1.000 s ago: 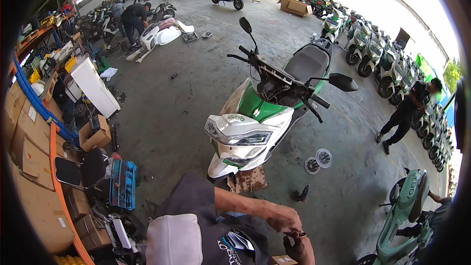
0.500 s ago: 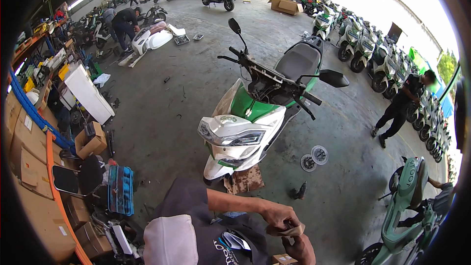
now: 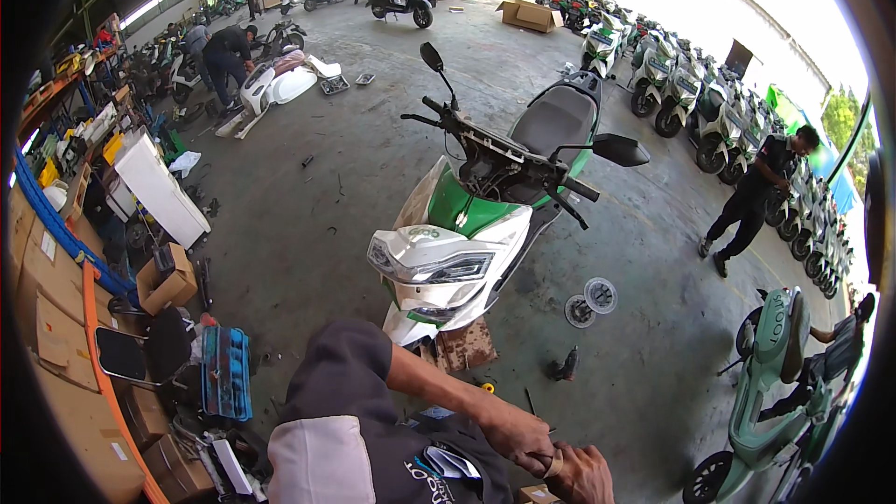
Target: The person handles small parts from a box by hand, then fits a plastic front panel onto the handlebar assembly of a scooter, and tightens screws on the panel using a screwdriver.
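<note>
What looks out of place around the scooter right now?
The green-and-white scooter has its handlebar cover off, leaving the bars bare. Two round discs lie loose on the floor beside it, and its front rests on a rusty block.

Glossy plastic scooter (image 3: 455,243); rough matt concrete floor (image 3: 308,196).

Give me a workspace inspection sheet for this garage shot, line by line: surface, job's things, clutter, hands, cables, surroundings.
Surface: bare concrete floor.
Job's things: small object gripped between both hands, too hidden to tell.
Clutter: two round discs, blue tool case, cardboard boxes.
Hands: left hand and right hand pressed together, low in view.
Cables: nothing seen.
Surroundings: white and green scooter with panels off, parked scooter rows, a standing person.
</note>
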Motion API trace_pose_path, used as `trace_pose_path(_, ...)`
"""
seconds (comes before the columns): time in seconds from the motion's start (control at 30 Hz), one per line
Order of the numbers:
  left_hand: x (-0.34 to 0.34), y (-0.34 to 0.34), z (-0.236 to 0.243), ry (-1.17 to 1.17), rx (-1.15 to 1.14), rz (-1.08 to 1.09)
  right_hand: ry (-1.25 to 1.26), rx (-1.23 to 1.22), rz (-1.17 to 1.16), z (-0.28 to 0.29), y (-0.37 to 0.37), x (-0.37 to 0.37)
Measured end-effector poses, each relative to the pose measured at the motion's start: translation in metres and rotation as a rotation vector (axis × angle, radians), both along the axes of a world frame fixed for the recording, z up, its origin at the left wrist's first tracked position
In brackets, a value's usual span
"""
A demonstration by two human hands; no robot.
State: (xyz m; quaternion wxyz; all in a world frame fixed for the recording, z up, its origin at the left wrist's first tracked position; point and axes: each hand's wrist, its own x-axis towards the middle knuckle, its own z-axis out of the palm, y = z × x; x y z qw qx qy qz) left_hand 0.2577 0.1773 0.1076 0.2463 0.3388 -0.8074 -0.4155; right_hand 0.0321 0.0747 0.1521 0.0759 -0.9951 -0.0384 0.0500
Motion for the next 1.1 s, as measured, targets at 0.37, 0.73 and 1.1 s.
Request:
trace_pose_path(0.37,0.020,-0.030,-0.010,0.461,0.187,0.362,0.002,0.476,-0.217,0.049,0.003,0.000)
trace_pose_path(0.73,0.012,-0.039,0.014,0.133,-0.309,0.203,0.153,0.483,-0.270,0.045,0.013,0.024)
trace_pose_path(1.1,-0.003,-0.037,0.005,0.120,-0.105,-0.012,0.115,0.541,-0.157,-0.006,-0.007,0.014)
